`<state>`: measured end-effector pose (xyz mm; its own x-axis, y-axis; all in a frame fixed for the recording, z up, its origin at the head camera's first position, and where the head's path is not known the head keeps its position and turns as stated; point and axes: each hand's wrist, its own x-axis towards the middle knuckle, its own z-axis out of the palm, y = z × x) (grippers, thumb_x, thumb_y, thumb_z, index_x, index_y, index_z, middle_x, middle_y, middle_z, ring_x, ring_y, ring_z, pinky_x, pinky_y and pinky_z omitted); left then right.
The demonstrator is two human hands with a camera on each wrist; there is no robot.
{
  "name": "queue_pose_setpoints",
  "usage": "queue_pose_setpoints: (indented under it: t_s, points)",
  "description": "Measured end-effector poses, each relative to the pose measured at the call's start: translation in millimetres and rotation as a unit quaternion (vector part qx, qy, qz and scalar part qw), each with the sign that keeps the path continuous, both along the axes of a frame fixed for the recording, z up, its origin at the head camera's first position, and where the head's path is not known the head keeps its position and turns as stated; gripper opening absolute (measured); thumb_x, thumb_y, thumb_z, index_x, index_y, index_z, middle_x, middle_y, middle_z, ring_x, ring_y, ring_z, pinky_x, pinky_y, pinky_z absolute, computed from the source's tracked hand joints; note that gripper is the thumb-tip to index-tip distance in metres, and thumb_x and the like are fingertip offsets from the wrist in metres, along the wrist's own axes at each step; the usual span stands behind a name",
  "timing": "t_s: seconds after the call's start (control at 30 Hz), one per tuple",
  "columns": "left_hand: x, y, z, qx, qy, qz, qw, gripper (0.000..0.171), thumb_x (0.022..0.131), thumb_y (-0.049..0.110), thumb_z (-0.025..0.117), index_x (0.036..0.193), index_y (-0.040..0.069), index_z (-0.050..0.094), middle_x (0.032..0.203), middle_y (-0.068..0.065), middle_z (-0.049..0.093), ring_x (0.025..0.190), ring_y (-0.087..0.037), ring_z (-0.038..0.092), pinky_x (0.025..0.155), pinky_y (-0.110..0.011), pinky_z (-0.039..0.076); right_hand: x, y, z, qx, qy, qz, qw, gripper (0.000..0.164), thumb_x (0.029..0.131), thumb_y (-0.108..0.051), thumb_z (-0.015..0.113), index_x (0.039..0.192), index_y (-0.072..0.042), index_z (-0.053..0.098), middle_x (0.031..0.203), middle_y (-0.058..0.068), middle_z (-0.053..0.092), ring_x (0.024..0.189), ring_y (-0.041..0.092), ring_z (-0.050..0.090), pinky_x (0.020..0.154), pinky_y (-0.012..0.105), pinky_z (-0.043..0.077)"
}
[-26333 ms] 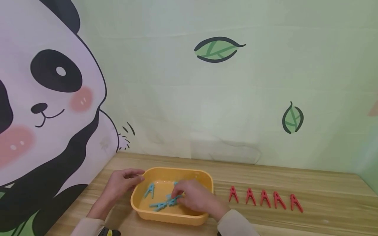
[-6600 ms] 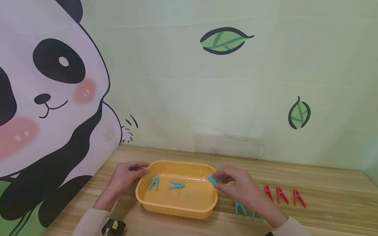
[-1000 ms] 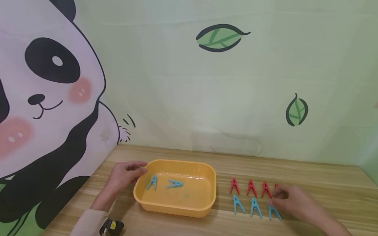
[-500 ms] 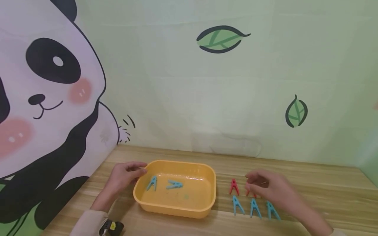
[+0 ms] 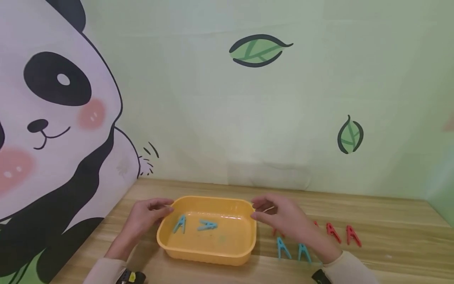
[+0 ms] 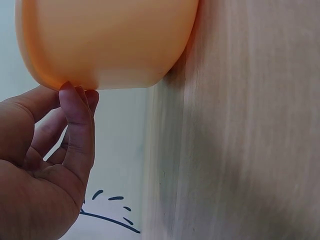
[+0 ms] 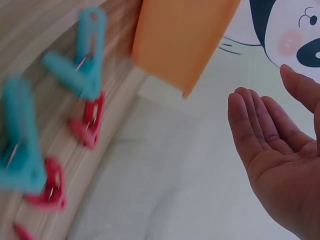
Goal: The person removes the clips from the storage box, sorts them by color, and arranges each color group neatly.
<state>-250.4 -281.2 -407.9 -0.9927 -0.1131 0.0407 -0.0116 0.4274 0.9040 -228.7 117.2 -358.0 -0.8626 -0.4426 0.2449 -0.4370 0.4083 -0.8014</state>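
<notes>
My left hand point(image 5: 143, 215) pinches the left rim of a yellow plastic basin point(image 5: 205, 254); in the left wrist view its fingertips meet at the basin's rim point(image 6: 115, 45). Two blue clothespins lie inside, one at the left point(image 5: 180, 224) and one in the middle point(image 5: 207, 225). My right hand point(image 5: 283, 217) hovers by the right rim with relaxed fingers; the right wrist view shows this hand point(image 7: 280, 145) apart from the basin and holding nothing. On the table to the right, blue clothespins point(image 5: 282, 248) lie before a row of red clothespins point(image 5: 333, 232), partly hidden by my right forearm.
The wooden table point(image 5: 397, 232) extends right of the clothespin rows. A cloth backdrop point(image 5: 191, 98) with a printed panda and leaves rises behind the table and along its left side.
Over the last second my right hand has left the third blue clothespin in the front row and moved left to the basin's right rim. The left hand has stayed on the basin.
</notes>
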Motion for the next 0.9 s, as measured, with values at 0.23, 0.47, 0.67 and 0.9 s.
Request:
queue_pose_setpoints:
  t_s: [0.23,0.47,0.67,0.9]
  points:
    - [1.2,-1,0.3,-0.001,0.004,0.002,1.0000,0.034,0.096,0.013,0.080,0.125,-0.003,0.075,0.099,-0.009,0.075,0.077,-0.018,0.063,0.065,-0.029,0.057,-10.2,-34,-10.1,-0.022,0.027,0.041,0.999,0.030,0.098,-0.016,0.080,0.121,0.001,0.072,0.110,0.006,0.074,0.102,0.022,0.071,0.088,0.033,0.060]
    - [0.3,1,-0.2,0.005,0.007,0.001,1.0000,0.033,0.095,0.012,0.081,0.123,-0.003,0.076,0.095,-0.008,0.075,0.075,-0.018,0.063,0.064,-0.029,0.057,-17.5,-61,-22.6,-0.021,0.024,0.051,0.998,0.027,0.098,-0.014,0.080,0.120,0.000,0.073,0.112,0.013,0.074,0.100,0.022,0.071,0.085,0.033,0.060]
    - [0.8,1,0.1,0.002,0.007,0.001,1.0000,0.032,0.095,0.011,0.080,0.124,-0.004,0.076,0.097,-0.008,0.076,0.075,-0.018,0.063,0.065,-0.029,0.057,-23.0,-76,-30.0,-0.013,0.000,0.057,0.998,0.030,0.098,-0.017,0.079,0.121,0.001,0.072,0.114,0.014,0.074,0.100,0.021,0.071,0.085,0.030,0.058]
    - [0.6,0,-0.3,-0.008,0.002,0.002,1.0000,0.033,0.096,0.013,0.080,0.124,-0.003,0.076,0.097,-0.009,0.075,0.077,-0.018,0.063,0.066,-0.030,0.057,-28.1,-93,-36.2,-0.003,-0.007,0.055,0.998,0.030,0.096,-0.014,0.081,0.117,0.004,0.071,0.109,0.014,0.074,0.097,0.019,0.070,0.086,0.027,0.056]
